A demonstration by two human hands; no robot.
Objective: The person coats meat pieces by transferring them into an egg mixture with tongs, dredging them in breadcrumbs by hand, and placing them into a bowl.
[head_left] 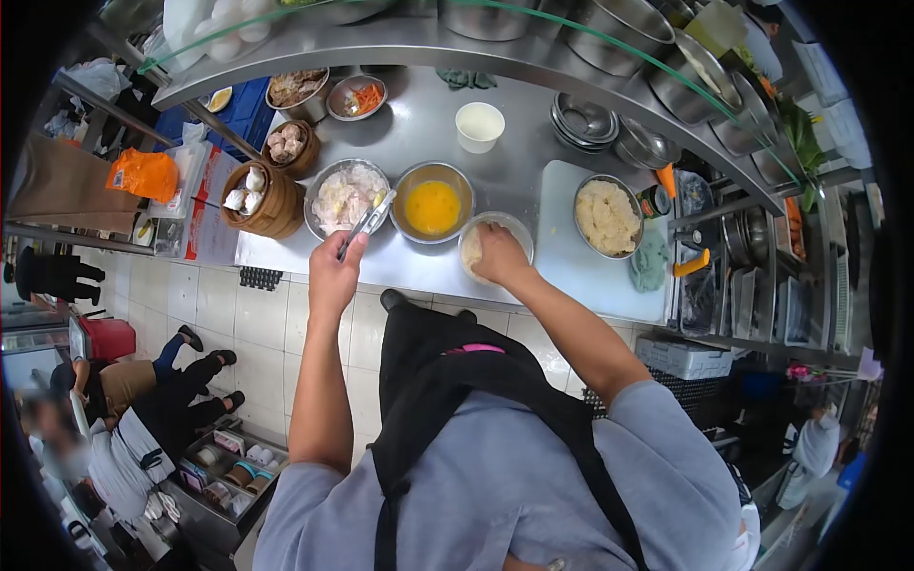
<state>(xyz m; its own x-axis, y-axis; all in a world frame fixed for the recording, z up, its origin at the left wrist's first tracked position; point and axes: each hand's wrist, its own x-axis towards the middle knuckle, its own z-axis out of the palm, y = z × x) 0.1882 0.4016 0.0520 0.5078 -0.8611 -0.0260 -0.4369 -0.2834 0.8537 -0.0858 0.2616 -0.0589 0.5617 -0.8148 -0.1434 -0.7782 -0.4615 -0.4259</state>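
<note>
My left hand [337, 273] is closed around the handle of metal tongs [369, 224], whose tips lie over the bowl of pale raw pieces [348, 195]. Just right of it is a steel bowl of beaten egg [433, 206], which neither hand touches. My right hand [497, 253] reaches into a bowl of pale crumbs or flour [471, 245], fingers curled down; what they hold, if anything, is hidden. Farther right, a bowl of coated pale pieces [607, 218] rests on a white cutting board [562, 205].
Bamboo steamers [262, 202] stand at the left, a white tub [479, 127] at the back and stacked metal bowls [584, 122] back right. A steel shelf [409, 40] spans the far side. People are on the floor at lower left.
</note>
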